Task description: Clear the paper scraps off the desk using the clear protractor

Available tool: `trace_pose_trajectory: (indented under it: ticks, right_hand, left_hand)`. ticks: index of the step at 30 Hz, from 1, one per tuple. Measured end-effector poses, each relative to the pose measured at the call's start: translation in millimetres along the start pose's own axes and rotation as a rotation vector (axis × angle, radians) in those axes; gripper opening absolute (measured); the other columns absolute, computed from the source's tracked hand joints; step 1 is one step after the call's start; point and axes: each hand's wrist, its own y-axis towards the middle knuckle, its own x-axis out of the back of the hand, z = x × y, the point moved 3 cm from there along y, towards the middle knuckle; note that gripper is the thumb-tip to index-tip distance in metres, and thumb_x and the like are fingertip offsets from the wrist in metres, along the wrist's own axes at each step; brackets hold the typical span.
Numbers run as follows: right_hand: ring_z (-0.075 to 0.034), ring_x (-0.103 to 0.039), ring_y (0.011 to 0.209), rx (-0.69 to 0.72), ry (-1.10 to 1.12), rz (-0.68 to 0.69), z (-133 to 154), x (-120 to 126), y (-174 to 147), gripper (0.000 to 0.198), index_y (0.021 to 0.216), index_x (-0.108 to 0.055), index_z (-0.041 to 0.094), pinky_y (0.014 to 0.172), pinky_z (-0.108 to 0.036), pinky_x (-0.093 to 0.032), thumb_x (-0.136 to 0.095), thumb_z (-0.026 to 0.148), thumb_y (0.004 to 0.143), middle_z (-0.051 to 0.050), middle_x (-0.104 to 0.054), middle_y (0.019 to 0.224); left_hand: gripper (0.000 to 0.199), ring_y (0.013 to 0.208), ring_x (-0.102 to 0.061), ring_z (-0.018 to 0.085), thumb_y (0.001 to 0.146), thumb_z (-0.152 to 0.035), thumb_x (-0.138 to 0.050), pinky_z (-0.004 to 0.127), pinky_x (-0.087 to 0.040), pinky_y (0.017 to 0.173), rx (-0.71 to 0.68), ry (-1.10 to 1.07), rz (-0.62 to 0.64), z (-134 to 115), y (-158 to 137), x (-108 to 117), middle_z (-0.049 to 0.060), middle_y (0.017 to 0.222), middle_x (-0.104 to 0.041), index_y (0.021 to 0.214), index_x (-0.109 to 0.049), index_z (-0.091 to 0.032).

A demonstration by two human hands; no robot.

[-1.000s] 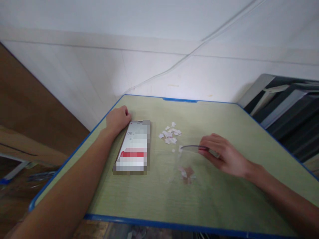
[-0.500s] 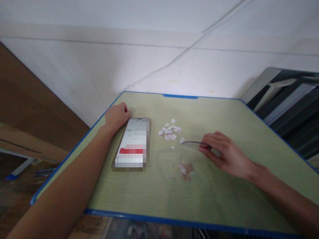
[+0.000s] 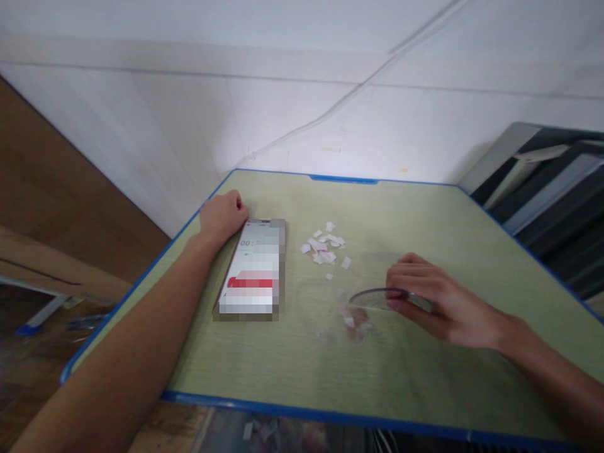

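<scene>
My left hand [image 3: 223,217] rests at the table's far left, fingers curled in a loose fist with nothing visible in it, just beyond a phone [image 3: 252,267]. With thumb and fingers pinched, my right hand [image 3: 419,296] holds a thin, clear disc with a dark rim [image 3: 372,294], tilted nearly edge-on above the table. Small white paper scraps [image 3: 323,246] lie in a loose pile at the middle, a few apart from it. Below the disc's left part is a blurred pinkish patch with pale scraps [image 3: 356,321]; whether it is a reflection I cannot tell.
The pale green table [image 3: 264,365] has a blue edge and meets a white wall [image 3: 292,100]. Dark and grey objects [image 3: 557,182] lean at the right. Under the front edge shows a see-through container [image 3: 264,431] with light bits. A brown panel [image 3: 70,170] stands left.
My right hand has moved slightly nearer and to the right with the disc, away from the scrap pile. The disc shows more of its face. My left hand stays put.
</scene>
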Motion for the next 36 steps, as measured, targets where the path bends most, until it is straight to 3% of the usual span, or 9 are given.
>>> trace_pose_trajectory:
  ticks: [9, 15, 20, 24, 30, 36]
  right_hand:
    - [-0.015, -0.055, 0.059, -0.114, -0.177, -0.165, -11.0, -5.6, 8.1, 0.022, 0.075, -0.052, 0.02, 0.064, -0.03, -0.04, -0.046, 0.019, 0.096, -0.001, -0.059, 0.066]
    - [-0.017, -0.056, 0.063, -0.093, -0.25, -0.089, -6.5, -14.2, 17.1, 0.025, 0.074, -0.054, 0.019, 0.068, -0.032, -0.039, -0.043, 0.017, 0.096, -0.003, -0.061, 0.069]
    - [-0.017, -0.055, 0.062, -0.183, -0.305, -0.175, -20.5, -5.3, 9.7, 0.021, 0.076, -0.054, 0.019, 0.067, -0.032, -0.039, -0.045, 0.018, 0.095, -0.003, -0.059, 0.068]
    - [-0.019, -0.057, 0.066, -0.123, -0.371, -0.098, -25.5, -3.9, 8.2, 0.024, 0.076, -0.056, 0.018, 0.069, -0.034, -0.039, -0.043, 0.018, 0.096, -0.004, -0.06, 0.071]
    - [-0.016, -0.053, 0.06, -0.068, -0.359, -0.236, -13.9, 3.7, 4.1, 0.021, 0.071, -0.053, 0.018, 0.067, -0.031, -0.038, -0.049, 0.015, 0.092, -0.001, -0.056, 0.064]
    - [-0.015, -0.05, 0.054, -0.108, -0.299, -0.119, 9.2, -21.0, 9.6, 0.027, 0.066, -0.05, 0.019, 0.066, -0.031, -0.036, -0.046, 0.013, 0.092, 0.0, -0.054, 0.059]
  left_hand:
    - [0.035, 0.097, -0.062, 0.029, 0.084, -0.03, -0.039, 0.035, -0.046, 0.075, 0.001, 0.007, 0.008, 0.7, 0.5, -0.9, 0.012, 0.104, -0.07, 0.107, -0.064, -0.021]
    - [0.035, 0.096, -0.063, 0.029, 0.084, -0.03, -0.039, 0.035, -0.046, 0.075, -0.007, 0.009, 0.004, 0.5, 0.5, -0.3, 0.012, 0.104, -0.07, 0.107, -0.064, -0.021]
    - [0.035, 0.096, -0.063, 0.029, 0.084, -0.03, -0.039, 0.035, -0.046, 0.074, 0.004, -0.004, 0.005, 0.0, 0.1, 0.6, 0.013, 0.103, -0.07, 0.107, -0.064, -0.02]
    - [0.034, 0.096, -0.063, 0.029, 0.084, -0.031, -0.04, 0.034, -0.046, 0.074, 0.001, -0.003, 0.008, 0.1, 0.5, -0.2, 0.013, 0.103, -0.07, 0.106, -0.063, -0.02]
    - [0.033, 0.097, -0.063, 0.029, 0.085, -0.03, -0.04, 0.034, -0.047, 0.074, 0.003, 0.012, 0.002, -0.6, 0.2, 0.2, 0.013, 0.103, -0.07, 0.105, -0.063, -0.02]
    - [0.032, 0.096, -0.064, 0.029, 0.084, -0.029, -0.043, 0.035, -0.047, 0.076, -0.004, 0.005, -0.008, 0.2, 1.0, -0.8, 0.013, 0.102, -0.07, 0.107, -0.064, -0.02]
